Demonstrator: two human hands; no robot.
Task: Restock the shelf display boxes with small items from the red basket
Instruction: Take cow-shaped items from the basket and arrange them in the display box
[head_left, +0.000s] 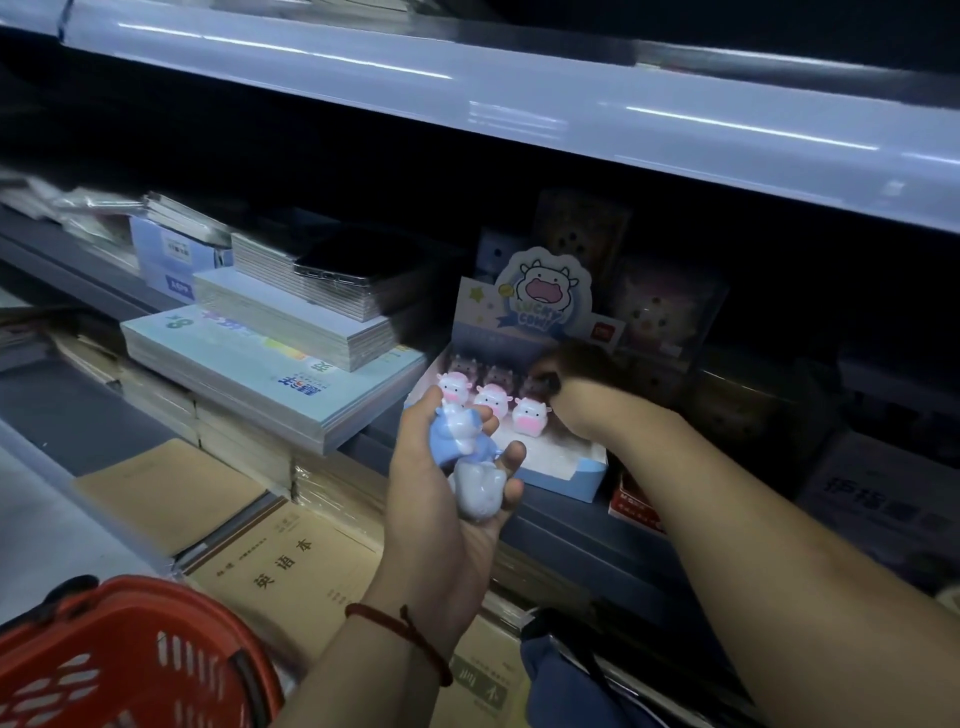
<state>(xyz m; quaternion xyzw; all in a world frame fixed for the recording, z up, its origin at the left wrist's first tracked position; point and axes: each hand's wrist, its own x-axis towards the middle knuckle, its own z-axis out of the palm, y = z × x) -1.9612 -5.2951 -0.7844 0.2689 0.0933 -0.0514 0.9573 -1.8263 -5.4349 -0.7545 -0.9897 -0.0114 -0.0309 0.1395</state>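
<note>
The left hand (441, 499), palm up, curls its fingers round blue cow figurines (462, 441) just before the Lucky Cow display box (566, 473) at the shelf's front edge. The right hand (566, 364) reaches into the box's back right corner beside pink cow figurines (493, 400). Its fingers are too dark to tell their state.

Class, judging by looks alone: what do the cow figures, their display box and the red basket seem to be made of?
Cow figures: probably glossy moulded plastic or vinyl; smooth, with highlights.
Display box: printed card, matt; thin folded walls, cut-out header.
Red basket: rigid moulded plastic, slightly shiny; slotted walls.
</note>
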